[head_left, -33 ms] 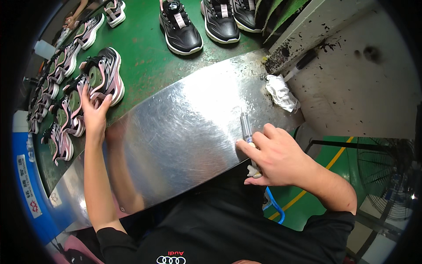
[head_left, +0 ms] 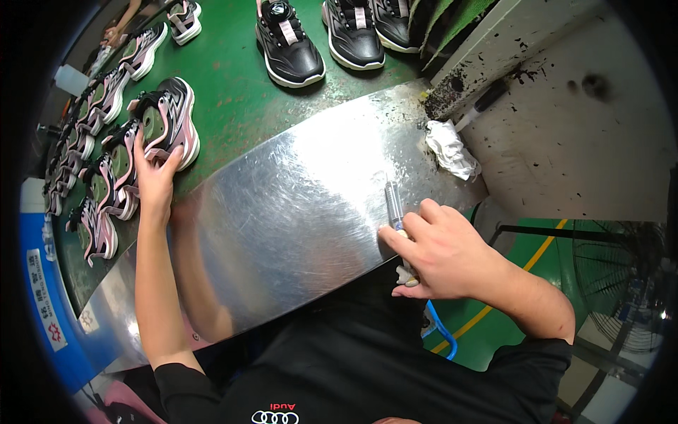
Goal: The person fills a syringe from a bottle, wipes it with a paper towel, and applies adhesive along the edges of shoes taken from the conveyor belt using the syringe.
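My left hand (head_left: 157, 177) reaches to the row of shoes at the left. Its thumb and fingers grip the near end of a pink, black and white sneaker (head_left: 182, 116), which stands on the green surface. My right hand (head_left: 448, 247) is closed over the near edge of the metal plate. From under its fingers a clear, syringe-like tube (head_left: 393, 199) points away from me. A small crumpled white piece (head_left: 405, 275) shows between forefinger and thumb; the rest of what they hold is hidden.
More pink and black sneakers (head_left: 106, 95) line the far left. Black sneakers (head_left: 293, 56) stand at the back. A shiny metal plate (head_left: 282, 205) covers the near bench. White crumpled paper (head_left: 450, 150) and a dark-handled brush-like tool (head_left: 487, 99) lie by the right wall. A fan (head_left: 614, 283) stands right.
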Demonstrator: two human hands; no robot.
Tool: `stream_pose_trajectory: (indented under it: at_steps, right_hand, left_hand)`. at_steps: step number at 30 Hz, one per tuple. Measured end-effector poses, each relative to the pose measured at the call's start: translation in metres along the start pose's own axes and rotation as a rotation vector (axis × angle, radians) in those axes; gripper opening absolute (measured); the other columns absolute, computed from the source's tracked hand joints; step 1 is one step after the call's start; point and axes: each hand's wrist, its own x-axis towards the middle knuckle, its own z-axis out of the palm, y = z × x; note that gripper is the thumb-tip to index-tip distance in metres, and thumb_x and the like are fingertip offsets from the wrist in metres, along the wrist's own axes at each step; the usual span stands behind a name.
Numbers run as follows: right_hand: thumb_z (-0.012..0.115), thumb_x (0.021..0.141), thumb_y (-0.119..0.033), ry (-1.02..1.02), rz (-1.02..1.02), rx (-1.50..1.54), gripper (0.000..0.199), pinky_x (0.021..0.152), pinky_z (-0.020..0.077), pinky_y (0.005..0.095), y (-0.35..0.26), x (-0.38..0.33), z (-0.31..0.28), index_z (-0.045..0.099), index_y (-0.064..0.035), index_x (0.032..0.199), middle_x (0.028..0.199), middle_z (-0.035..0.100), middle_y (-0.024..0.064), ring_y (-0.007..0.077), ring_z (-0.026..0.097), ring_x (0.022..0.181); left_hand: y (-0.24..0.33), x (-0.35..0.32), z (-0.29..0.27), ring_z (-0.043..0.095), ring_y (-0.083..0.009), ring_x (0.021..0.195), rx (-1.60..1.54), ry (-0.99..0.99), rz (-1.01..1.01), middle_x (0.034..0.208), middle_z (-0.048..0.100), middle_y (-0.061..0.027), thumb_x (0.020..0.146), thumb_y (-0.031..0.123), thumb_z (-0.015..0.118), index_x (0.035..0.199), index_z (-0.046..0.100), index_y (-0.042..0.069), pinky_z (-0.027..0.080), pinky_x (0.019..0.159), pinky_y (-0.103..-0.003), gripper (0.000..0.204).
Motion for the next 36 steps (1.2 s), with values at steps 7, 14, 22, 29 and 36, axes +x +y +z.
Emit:
stream_pose_trajectory:
  at_steps: [7, 14, 22, 29, 36]
  right_hand:
    - [0.078, 0.056, -0.045, -0.085, -0.099, 0.034, 0.074, 0.063, 0.0415, 0.0328, -0.016, -0.002, -0.006, 0.053, -0.0076, 0.115, 0.08, 0.048, 0.0047, 0.0224, 0.045, 0.074]
    - [0.08, 0.057, -0.04, 0.1, -0.036, 0.177, 0.079, 0.07, 0.0463, 0.0324, 0.0, 0.004, 0.015, 0.048, -0.0058, 0.12, 0.088, 0.052, 0.007, 0.0249, 0.049, 0.081]
    - [0.081, 0.058, -0.038, 0.199, -0.053, 0.448, 0.077, 0.076, 0.0447, 0.0367, 0.001, -0.008, 0.027, 0.049, -0.0035, 0.119, 0.092, 0.053, 0.0115, 0.029, 0.052, 0.086]
    - [0.08, 0.058, -0.044, 0.248, 0.103, 0.622, 0.086, 0.082, 0.0444, 0.0386, -0.003, -0.021, 0.04, 0.046, 0.0007, 0.123, 0.103, 0.058, 0.0186, 0.0352, 0.057, 0.092]
    - [0.083, 0.049, -0.058, 0.31, 0.064, 1.105, 0.107, 0.081, 0.0392, 0.0291, -0.022, -0.035, 0.044, 0.038, 0.0004, 0.126, 0.108, 0.05, 0.0101, 0.0182, 0.05, 0.094]
  left_hand:
    - [0.023, 0.02, 0.003, 0.048, -0.0201, 0.112, 0.027, 0.147, 0.129, 0.128, 0.045, -0.0138, 0.076, 0.012, 0.072, 0.14, 0.024, 0.003, 0.038, 0.096, -0.029, 0.081]
    - [-0.007, -0.041, -0.072, 0.058, -0.0185, 0.102, -0.426, -0.127, -0.079, 0.116, 0.058, -0.0118, 0.079, 0.006, 0.062, 0.126, 0.043, -0.004, 0.047, 0.089, -0.031, 0.052]
    - [0.02, -0.205, -0.057, 0.035, -0.0282, 0.128, 0.518, -0.158, 0.41, 0.14, 0.029, -0.0181, 0.068, 0.018, 0.071, 0.139, 0.019, -0.007, 0.025, 0.107, -0.036, 0.091]
    - [0.0, -0.118, -0.04, 0.051, -0.0159, 0.105, -0.566, -0.184, -0.131, 0.124, 0.044, -0.0092, 0.08, 0.015, 0.064, 0.135, 0.036, 0.002, 0.048, 0.082, -0.027, 0.063]
    - [0.007, -0.042, -0.014, 0.058, -0.0133, 0.065, -0.001, -0.383, -0.136, 0.084, 0.059, -0.0077, 0.078, 0.046, 0.068, 0.101, 0.049, 0.0, 0.048, 0.055, -0.026, 0.055]
